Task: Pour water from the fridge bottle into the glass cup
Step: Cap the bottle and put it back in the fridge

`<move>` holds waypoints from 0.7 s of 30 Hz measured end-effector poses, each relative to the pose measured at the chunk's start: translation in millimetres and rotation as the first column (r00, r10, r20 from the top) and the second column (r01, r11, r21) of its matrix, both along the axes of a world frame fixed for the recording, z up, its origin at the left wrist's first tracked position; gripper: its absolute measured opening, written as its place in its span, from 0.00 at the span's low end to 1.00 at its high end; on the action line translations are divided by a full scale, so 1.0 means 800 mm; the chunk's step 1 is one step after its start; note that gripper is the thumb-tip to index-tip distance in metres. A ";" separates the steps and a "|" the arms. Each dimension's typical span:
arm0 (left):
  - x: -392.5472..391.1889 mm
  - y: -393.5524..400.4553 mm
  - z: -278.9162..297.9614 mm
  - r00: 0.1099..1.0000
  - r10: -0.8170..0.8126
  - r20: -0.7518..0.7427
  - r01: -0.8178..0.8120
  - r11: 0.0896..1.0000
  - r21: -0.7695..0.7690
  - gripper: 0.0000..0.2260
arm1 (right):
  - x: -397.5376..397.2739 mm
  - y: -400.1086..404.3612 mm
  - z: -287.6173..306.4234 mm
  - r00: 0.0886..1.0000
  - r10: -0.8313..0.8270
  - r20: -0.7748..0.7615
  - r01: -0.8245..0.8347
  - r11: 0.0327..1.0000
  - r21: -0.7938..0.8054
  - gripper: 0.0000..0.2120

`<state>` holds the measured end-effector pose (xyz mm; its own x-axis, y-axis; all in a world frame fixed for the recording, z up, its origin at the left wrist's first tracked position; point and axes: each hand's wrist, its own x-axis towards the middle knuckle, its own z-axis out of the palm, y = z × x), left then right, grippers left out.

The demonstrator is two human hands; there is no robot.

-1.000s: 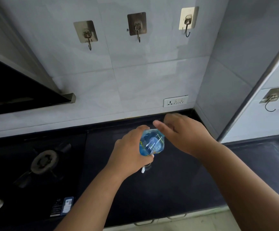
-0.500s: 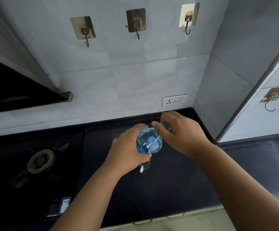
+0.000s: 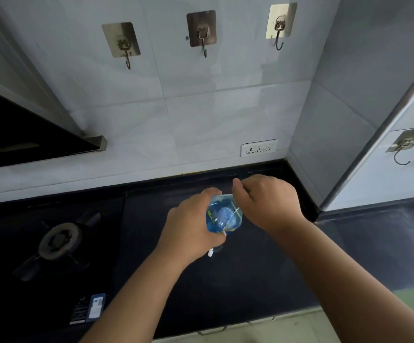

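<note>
I see the blue-tinted clear water bottle (image 3: 223, 215) end-on, above the black countertop (image 3: 262, 280). My left hand (image 3: 192, 227) is wrapped around its left side. My right hand (image 3: 266, 200) presses against the bottle's far right edge. Its fingers are curled and the thumb and forefinger are pinched together; what they pinch is hidden. Just under the bottle and my left hand a small clear rim with a white glint (image 3: 215, 250) peeks out. It looks like the glass cup, but most of it is hidden.
A black gas hob with a round burner (image 3: 59, 240) lies to the left. A dark hood (image 3: 27, 142) overhangs it. The tiled wall holds three hooks (image 3: 202, 33) and a socket strip (image 3: 259, 147). A wall corner (image 3: 324, 169) closes the right side.
My right hand has slid from the near side of the bottle's top to its far right edge and curled tighter. The bottle and my left hand have stayed over the same spot.
</note>
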<state>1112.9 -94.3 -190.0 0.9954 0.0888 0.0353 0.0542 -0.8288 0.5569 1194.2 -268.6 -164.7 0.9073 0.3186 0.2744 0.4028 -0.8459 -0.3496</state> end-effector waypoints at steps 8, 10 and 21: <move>-0.001 0.010 -0.009 0.999 0.029 -0.028 -0.031 0.998 -0.059 0.39 | 0.001 0.007 -0.016 0.994 0.109 -0.015 -0.108 0.994 0.031 0.24; -0.001 0.012 -0.006 1.000 0.006 0.011 -0.006 1.000 -0.001 0.39 | -0.004 0.013 -0.012 0.996 0.058 0.069 -0.059 0.998 0.024 0.22; -0.005 0.027 -0.005 0.994 0.030 0.107 -0.045 0.989 0.139 0.40 | -0.011 0.031 -0.002 0.993 -0.016 -0.120 0.021 0.999 0.048 0.29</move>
<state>1108.9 -72.8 -194.4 0.9817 0.1126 0.1535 0.0345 -0.8981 0.4385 1185.2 -243.9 -166.5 0.9400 0.2903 0.1791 0.3403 -0.8334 -0.4355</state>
